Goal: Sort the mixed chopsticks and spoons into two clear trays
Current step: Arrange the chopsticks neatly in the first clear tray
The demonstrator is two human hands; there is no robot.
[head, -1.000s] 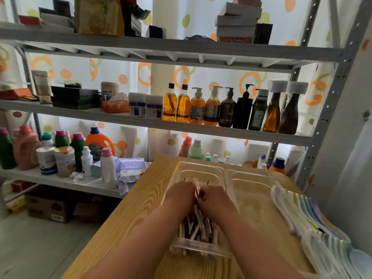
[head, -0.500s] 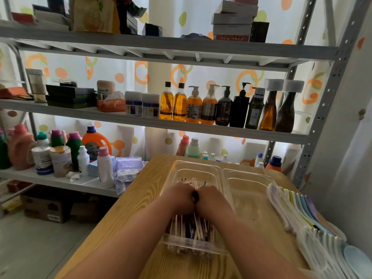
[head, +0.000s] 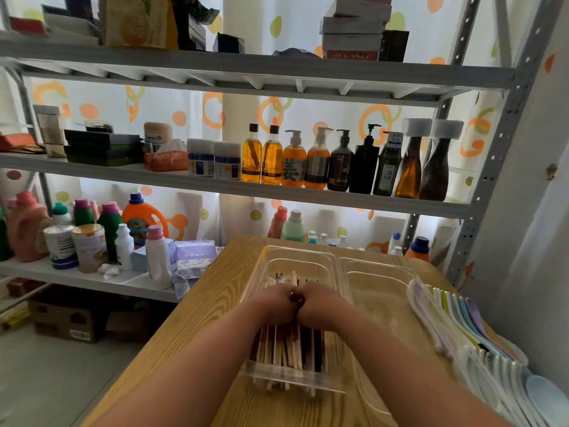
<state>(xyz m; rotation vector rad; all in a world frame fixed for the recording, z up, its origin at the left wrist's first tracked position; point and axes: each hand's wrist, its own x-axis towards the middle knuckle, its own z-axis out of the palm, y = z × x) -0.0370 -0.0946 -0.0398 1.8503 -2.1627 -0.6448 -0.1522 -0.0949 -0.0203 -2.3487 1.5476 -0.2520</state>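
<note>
Although the chopsticks (head: pixel 292 349) are already gathered lengthwise in the left clear tray (head: pixel 266 266), the sorting is judged to be only about half done. The spoons (head: pixel 455 315) are laid in an overlapping row on the table, just beside the right clear tray (head: pixel 380 265), and none is seen inside it. The bundle is covered at its middle by the left hand (head: pixel 277 303) and the right hand (head: pixel 321 303), which are pressed knuckle to knuckle. The fingers of both are curled down over the sticks and appear to grip them, though the fingertips are hidden. What is left, by this judgement, is the squaring of the bundle and the moving of the spoons.

The two trays are set side by side on a wood-grain table (head: pixel 191 334). Behind it a grey metal shelving unit (head: pixel 246 195) is stocked with pump bottles (head: pixel 338 161) and detergent jugs (head: pixel 140 215), against a curtain printed with orange rings (head: pixel 212 109). A cardboard box (head: pixel 64 318) is kept on the floor.
</note>
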